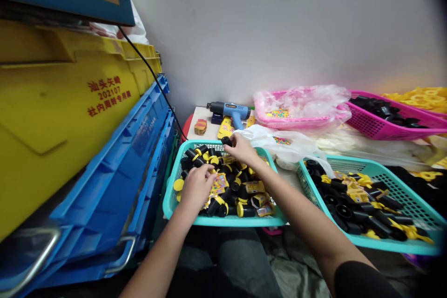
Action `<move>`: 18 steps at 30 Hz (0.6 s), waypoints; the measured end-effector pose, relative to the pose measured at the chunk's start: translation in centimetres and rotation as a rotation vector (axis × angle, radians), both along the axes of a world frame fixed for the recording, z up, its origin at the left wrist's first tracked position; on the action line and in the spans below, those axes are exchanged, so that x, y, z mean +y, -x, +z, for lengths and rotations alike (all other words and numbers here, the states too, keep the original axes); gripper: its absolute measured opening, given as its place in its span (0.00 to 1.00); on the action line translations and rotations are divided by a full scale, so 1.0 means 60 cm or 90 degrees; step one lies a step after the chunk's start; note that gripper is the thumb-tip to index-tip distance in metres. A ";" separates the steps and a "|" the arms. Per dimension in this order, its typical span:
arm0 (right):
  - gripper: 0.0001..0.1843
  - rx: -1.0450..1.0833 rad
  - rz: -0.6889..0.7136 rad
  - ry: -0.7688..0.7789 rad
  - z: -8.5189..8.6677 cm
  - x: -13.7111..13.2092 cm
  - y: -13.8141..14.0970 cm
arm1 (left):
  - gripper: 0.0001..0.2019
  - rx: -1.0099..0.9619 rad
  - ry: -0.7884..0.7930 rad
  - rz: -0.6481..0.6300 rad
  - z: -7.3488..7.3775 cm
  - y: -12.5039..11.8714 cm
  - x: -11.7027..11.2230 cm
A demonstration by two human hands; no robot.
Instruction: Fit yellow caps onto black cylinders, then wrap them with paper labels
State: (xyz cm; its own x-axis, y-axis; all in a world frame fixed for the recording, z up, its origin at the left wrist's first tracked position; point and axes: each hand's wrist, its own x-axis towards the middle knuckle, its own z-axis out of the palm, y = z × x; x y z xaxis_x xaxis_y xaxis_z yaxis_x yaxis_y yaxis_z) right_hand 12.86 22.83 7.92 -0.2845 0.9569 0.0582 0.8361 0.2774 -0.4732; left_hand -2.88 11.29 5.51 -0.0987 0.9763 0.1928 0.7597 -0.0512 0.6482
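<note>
My right hand (240, 149) pinches a small black cylinder (226, 141) above the back rim of the near turquoise basket (225, 221). My left hand (198, 185) is over the left part of that basket, its fingers bent and drawn together. Whatever is between its fingertips, if anything, is hidden. Black cylinders with yellow caps (246, 209) lie heaped in the basket. Among them are printed yellow pieces (219, 183) just right of my left hand, and small printed packets (255, 187) at the right.
A blue heat gun (232, 111) lies behind the basket. To the right stands another turquoise basket (394, 242) of black and yellow parts. Pink baskets (296, 123) line the wall. Stacked yellow (52, 116) and blue crates (101, 172) rise on the left, with a black cable (150, 67) hanging down.
</note>
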 end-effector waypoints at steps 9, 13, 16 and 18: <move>0.23 0.835 0.039 0.427 0.012 -0.119 -0.075 | 0.17 -0.017 -0.181 0.018 0.008 0.019 -0.016; 0.23 0.813 0.064 0.372 0.008 -0.140 -0.086 | 0.16 -0.040 -0.252 -0.029 0.020 0.018 -0.015; 0.13 0.709 0.123 0.262 0.014 -0.144 -0.086 | 0.16 -0.094 -0.204 -0.125 0.029 0.015 -0.014; 0.08 0.663 0.106 0.162 0.025 -0.145 -0.082 | 0.17 -0.121 -0.173 -0.184 0.035 0.014 -0.016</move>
State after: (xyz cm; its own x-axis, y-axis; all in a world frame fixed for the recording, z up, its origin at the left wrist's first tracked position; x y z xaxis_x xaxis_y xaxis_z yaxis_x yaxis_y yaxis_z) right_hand 17.81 14.14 9.42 -0.3378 0.9289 0.1517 -0.0492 0.1435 -0.9884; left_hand -3.70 10.31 7.61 0.1120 0.8851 0.4517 0.5580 -0.4322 0.7084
